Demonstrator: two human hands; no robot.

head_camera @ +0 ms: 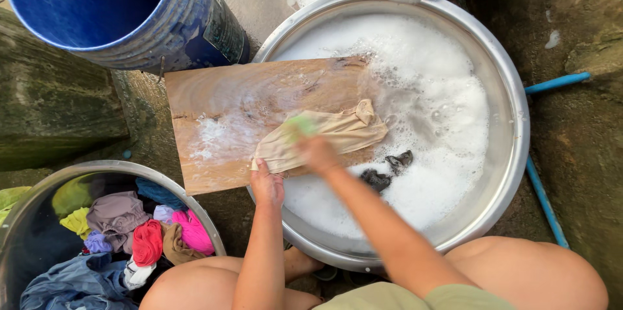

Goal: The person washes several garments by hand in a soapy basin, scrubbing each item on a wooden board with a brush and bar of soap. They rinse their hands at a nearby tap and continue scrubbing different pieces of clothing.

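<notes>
A beige garment lies wet on a wooden washboard that leans over the rim of a big metal basin full of soapy foam. My left hand presses down on the garment's near edge at the board's lower side. Blurred with motion, my right hand holds a green scrub brush against the cloth. Dark pieces of clothing poke out of the suds just right of the board.
A blue plastic bucket stands at the upper left. A second metal basin at the lower left holds several coloured clothes. Blue pipes run along the concrete ground on the right. My bare knees are at the bottom.
</notes>
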